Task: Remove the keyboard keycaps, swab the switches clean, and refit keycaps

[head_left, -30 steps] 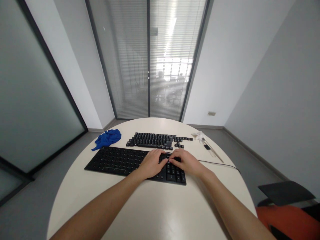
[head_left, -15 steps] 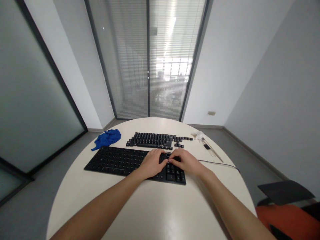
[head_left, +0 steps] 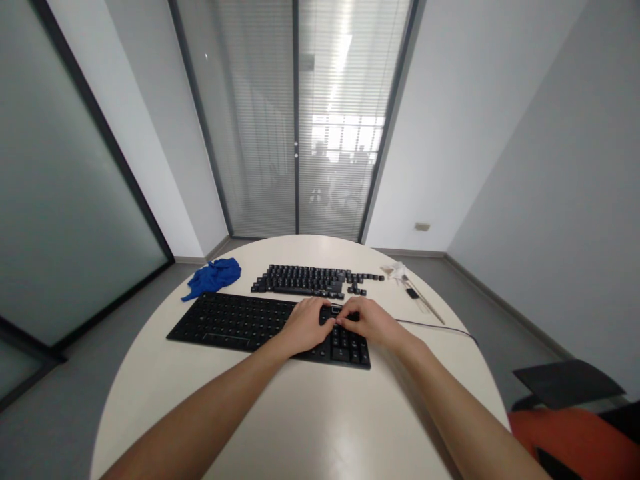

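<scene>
A black keyboard lies on the table, its left and middle part bare of keycaps, with keys in place on the number pad at its right end. My left hand rests on the keyboard just left of the number pad, its fingers stretched toward the far edge and its thumb pointing right, apart from the index finger. Over the top of the number pad, my right hand is closed in a pinch, thumb and index finger together. Whatever sits between those fingertips is too small or hidden to name.
Behind the keyboard, loose black keycaps lie in rows. A blue cloth is at the left. To the right are a crumpled white tissue, a thin stick, a small black piece and a cable. An orange chair stands beside the table.
Both hands stay in almost the same place on the keyboard. The whole view has shifted very slightly; nothing on the table has visibly moved.
</scene>
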`<state>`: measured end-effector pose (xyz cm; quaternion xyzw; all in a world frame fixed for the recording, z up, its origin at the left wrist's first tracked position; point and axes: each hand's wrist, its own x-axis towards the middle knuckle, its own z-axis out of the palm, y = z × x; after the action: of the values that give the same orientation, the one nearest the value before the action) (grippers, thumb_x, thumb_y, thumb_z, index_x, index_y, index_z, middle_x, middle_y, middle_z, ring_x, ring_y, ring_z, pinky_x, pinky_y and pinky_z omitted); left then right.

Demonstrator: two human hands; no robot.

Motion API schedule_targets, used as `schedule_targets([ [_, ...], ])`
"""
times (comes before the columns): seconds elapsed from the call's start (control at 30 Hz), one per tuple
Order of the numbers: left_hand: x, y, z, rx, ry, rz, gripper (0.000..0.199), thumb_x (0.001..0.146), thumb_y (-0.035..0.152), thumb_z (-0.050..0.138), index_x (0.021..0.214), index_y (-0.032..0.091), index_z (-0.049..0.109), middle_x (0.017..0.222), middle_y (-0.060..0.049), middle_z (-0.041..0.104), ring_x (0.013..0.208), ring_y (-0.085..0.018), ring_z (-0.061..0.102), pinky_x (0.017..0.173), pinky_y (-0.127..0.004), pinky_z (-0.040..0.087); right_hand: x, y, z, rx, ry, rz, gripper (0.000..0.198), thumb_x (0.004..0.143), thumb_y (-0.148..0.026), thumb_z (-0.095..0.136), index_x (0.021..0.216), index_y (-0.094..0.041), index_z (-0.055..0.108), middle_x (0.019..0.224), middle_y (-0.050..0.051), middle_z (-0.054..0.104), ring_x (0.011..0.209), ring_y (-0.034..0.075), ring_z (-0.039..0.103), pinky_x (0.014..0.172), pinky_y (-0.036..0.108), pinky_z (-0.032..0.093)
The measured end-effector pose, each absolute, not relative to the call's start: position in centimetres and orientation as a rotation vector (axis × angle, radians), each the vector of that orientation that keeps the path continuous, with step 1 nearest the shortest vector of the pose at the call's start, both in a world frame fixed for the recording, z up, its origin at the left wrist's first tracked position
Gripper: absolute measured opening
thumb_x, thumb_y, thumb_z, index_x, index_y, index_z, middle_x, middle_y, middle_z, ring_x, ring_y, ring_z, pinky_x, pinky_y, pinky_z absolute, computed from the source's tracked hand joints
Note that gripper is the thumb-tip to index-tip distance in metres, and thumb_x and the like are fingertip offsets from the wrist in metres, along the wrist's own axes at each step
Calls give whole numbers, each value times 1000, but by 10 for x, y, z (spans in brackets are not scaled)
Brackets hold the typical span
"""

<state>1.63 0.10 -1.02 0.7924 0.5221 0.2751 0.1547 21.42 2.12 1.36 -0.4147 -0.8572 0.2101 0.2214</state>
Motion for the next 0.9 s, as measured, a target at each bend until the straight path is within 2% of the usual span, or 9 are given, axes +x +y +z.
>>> schedule_targets([
  [0.23, 16, -1, -14, 2326, 1492, 798, 30, 84, 23, 66, 114, 19, 60, 119, -10, 65, 116, -28, 58, 105, -44, 43, 211, 18, 15, -1209, -2392, 502, 11, 76, -14, 69, 77, -20, 78, 83, 3, 71, 80, 18, 64, 78, 28, 46],
  [0.43, 13, -5, -17, 2306, 1453, 893, 30, 88, 27, 62, 118, 21, 59, 121, -8, 65, 117, -27, 57, 105, -43, 43, 217, 19, 14, -1112, -2385, 476, 12, 84, -22, 63, 82, -20, 74, 82, 3, 70, 78, 18, 62, 74, 28, 46],
  [0.5, 13, -7, -16, 2297, 1451, 919, 29, 91, 29, 60, 119, 21, 58, 122, -8, 65, 117, -27, 57, 106, -44, 42, 225, 25, 12, -1187, -2279, 414, 15, 88, -26, 59, 87, -20, 73, 86, 3, 71, 80, 19, 63, 74, 29, 46],
  [0.63, 13, -12, -15, 2344, 1437, 917, 30, 93, 34, 57, 120, 20, 58, 123, -9, 65, 118, -27, 56, 107, -44, 42, 253, 45, 4, -1512, -1967, 100, 23, 93, -30, 53, 105, -19, 69, 95, 6, 71, 86, 22, 64, 80, 32, 47],
  [0.73, 13, -14, -15, 2400, 1418, 903, 30, 94, 33, 56, 121, 18, 57, 122, -10, 64, 117, -27, 56, 107, -44, 42, 275, 57, -9, -1779, -1926, -50, 34, 93, -25, 52, 123, -17, 63, 116, 11, 68, 101, 23, 63, 88, 32, 46],
  [0.8, 12, -14, -15, 2421, 1408, 901, 31, 95, 33, 55, 121, 18, 56, 122, -10, 64, 117, -27, 56, 107, -44, 42, 284, 63, -19, -1843, -1922, -71, 38, 92, -23, 51, 128, -15, 60, 126, 15, 64, 110, 26, 60, 93, 34, 45],
  [0.9, 12, -14, -17, 2426, 1405, 904, 30, 95, 34, 54, 121, 19, 56, 123, -10, 63, 117, -27, 55, 107, -44, 42, 287, 68, -28, -1914, -1937, -83, 45, 91, -24, 52, 135, -12, 55, 122, 17, 66, 114, 28, 59, 96, 35, 43],
])
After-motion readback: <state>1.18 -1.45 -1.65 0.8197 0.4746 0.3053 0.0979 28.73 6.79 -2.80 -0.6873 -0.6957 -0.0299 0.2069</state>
